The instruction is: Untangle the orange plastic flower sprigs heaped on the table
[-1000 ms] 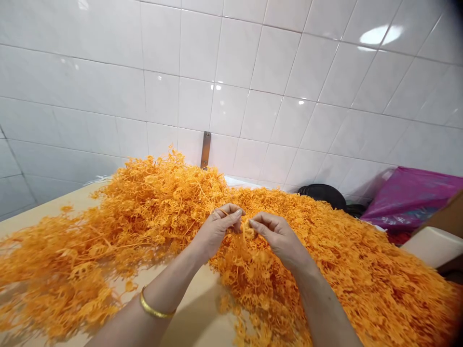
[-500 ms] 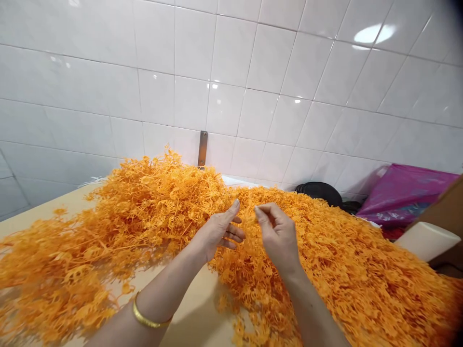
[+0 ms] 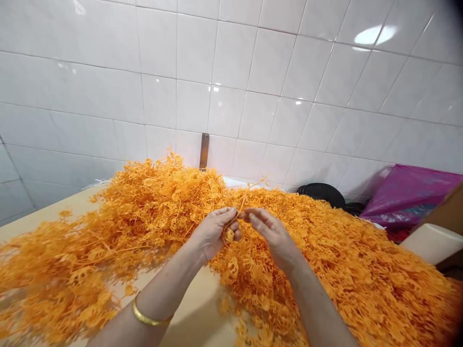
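Note:
My left hand (image 3: 218,230) pinches a thin orange artificial flower stem (image 3: 244,196) between thumb and fingers. A small orange bloom (image 3: 230,235) shows under those fingers. Opposite it, my right hand (image 3: 270,235) has its thumb and fingertips together at the same stem, close to the left fingertips. Whether the right fingers also hold a second piece is too small to tell. Behind and around both hands lies a large heap of orange artificial flower sprays (image 3: 333,260), with a taller bunch (image 3: 162,197) on the left. A gold bangle (image 3: 148,318) circles my left wrist.
The tan tabletop (image 3: 195,308) shows between my forearms. At the back right are a stack of black discs (image 3: 321,193), a purple bag (image 3: 405,193), a white block-like object (image 3: 437,243) and a brown carton (image 3: 446,209). A metal strip (image 3: 204,152) is fixed to the white tiled wall (image 3: 231,62).
My hands have come together. The left hand, fingers apart before, now closes on the orange stem, and the right hand has moved left to meet it.

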Demonstrator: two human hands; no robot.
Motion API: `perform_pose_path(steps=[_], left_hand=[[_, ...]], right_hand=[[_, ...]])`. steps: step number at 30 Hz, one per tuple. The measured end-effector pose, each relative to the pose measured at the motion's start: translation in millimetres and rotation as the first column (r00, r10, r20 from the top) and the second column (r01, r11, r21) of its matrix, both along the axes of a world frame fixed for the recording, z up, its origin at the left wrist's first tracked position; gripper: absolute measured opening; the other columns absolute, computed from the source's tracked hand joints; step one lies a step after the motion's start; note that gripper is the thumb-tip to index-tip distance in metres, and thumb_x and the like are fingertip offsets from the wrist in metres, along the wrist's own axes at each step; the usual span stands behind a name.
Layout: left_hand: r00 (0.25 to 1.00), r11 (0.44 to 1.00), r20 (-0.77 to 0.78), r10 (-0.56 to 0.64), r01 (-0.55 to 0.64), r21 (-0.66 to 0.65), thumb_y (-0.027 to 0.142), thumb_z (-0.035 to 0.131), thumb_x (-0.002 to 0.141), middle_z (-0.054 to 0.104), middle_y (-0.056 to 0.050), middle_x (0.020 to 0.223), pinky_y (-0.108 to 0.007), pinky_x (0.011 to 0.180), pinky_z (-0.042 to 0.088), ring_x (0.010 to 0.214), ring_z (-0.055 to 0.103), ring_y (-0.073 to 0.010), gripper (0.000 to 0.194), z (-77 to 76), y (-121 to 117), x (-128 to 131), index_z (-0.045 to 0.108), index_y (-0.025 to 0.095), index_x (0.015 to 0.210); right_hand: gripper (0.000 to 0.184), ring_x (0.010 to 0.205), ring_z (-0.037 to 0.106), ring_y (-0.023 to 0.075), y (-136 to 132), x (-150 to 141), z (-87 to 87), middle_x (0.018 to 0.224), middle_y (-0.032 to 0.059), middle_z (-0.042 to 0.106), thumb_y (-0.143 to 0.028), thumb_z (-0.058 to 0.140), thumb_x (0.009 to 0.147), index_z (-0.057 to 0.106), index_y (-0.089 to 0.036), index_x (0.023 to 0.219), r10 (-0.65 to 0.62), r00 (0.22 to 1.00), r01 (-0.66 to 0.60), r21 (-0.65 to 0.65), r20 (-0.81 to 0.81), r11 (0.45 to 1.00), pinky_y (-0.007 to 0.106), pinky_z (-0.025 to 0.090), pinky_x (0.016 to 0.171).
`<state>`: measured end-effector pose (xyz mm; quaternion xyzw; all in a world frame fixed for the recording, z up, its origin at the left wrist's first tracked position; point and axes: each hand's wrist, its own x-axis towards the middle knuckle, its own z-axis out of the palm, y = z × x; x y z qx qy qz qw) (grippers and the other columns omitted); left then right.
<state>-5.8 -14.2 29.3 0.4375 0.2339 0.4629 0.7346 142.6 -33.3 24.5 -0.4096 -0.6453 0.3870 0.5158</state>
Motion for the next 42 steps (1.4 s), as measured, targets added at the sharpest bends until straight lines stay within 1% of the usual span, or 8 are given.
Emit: perform_pose_path(steps=[5,8,12,20,25,32,37,42], left_hand=[[0.996,0.994,-0.073,0.054,-0.046,0.097,0.028,0.064,0.062,0.041,0.006,0.051,-0.018,0.045,0.029,0.042,0.037,-0.0032,0.021,3.4,1,-7,0.051,0.015,0.07],[0.97,0.988,-0.227,0.085,-0.053,0.144,0.024,0.066,0.058,0.044,0.005,0.054,-0.02,0.044,0.027,0.041,0.036,-0.0036,0.019,-1.3,4,-6,0.051,0.015,0.066],[0.942,0.976,-0.296,0.158,-0.102,0.194,0.03,0.06,0.063,0.038,0.005,0.047,-0.021,0.044,0.023,0.041,0.031,-0.0044,0.024,-9.7,7,1,0.046,0.015,0.052],[0.906,0.902,-0.135,0.401,-0.364,0.233,0.028,0.061,0.062,0.045,0.002,0.053,-0.02,0.051,0.03,0.051,0.038,-0.0067,0.016,-9.2,9,0,0.054,0.014,0.056],[0.953,0.959,-0.111,0.283,-0.278,0.06,0.025,0.062,0.061,0.036,0.006,0.043,-0.018,0.039,0.022,0.036,0.028,-0.0023,0.019,-5.8,11,-5,0.049,0.014,0.054],[0.986,0.977,0.011,0.169,-0.166,-0.133,0.016,0.055,0.068,0.05,0.002,0.055,-0.018,0.043,0.034,0.041,0.043,-0.0039,0.006,-0.3,13,-9,0.052,0.012,0.065],[0.999,0.988,-0.037,0.016,-0.021,-0.155,0.024,0.055,0.07,0.035,0.007,0.041,-0.015,0.034,0.022,0.031,0.031,-0.0018,0.013,-4.3,13,-11,0.052,0.013,0.064],[0.983,0.986,-0.152,-0.1,0.077,-0.15,0.028,0.058,0.067,0.033,0.007,0.042,-0.015,0.031,0.015,0.031,0.026,-0.0008,0.015,-8.1,16,-15,0.054,0.013,0.067]], right_hand=[[0.025,0.091,0.05,0.0175,0,-8,-4.8,0.093,0.0033,0.056,-0.032,0.055,0.072,0.054,-0.021,0.094,0.15,0.952,-0.154,-0.003,0.265,0.988,0.032,0.039,0.081],[0.019,0.091,0.048,0.0197,1,-4,-3.3,0.092,0.005,0.053,-0.024,0.05,0.072,0.055,-0.019,0.09,-0.261,0.864,0.151,0.273,0.431,0.95,0.036,0.036,0.083],[0.038,0.103,0.039,0.0267,3,3,-3.2,0.105,0.0118,0.045,-0.015,0.048,0.067,0.05,-0.017,0.105,-0.733,0.577,0.464,0.594,0.36,0.657,0.044,0.029,0.088],[0.017,0.06,0.048,0.0137,10,9,-8.4,0.063,0.0012,0.052,-0.03,0.042,0.075,0.051,-0.017,0.07,-0.25,0.913,0.236,0.084,0.323,0.968,0.026,0.038,0.058],[0.022,0.049,0.037,0.0108,9,15,-7.8,0.051,-0.0023,0.043,-0.033,0.048,0.071,0.045,-0.018,0.055,-0.279,0.703,0.245,0.145,0.654,0.959,0.023,0.026,0.047],[0.026,0.056,0.043,0.01,5,21,3.9,0.063,-0.001,0.05,-0.041,0.053,0.069,0.055,-0.016,0.072,-0.234,0.943,0.239,0.007,0.236,0.971,0.021,0.032,0.05],[0.034,0.038,0.021,0.0057,4,22,3.7,0.043,-0.0083,0.027,-0.049,0.057,0.063,0.053,-0.016,0.069,-0.222,0.882,0.275,-0.071,0.416,0.959,0.02,0.015,0.038],[0.031,0.043,0.034,0.0089,8,28,3.4,0.047,-0.0039,0.039,-0.048,0.05,0.069,0.054,-0.017,0.063,-0.347,0.759,0.356,0.095,0.551,0.93,0.021,0.024,0.042]])
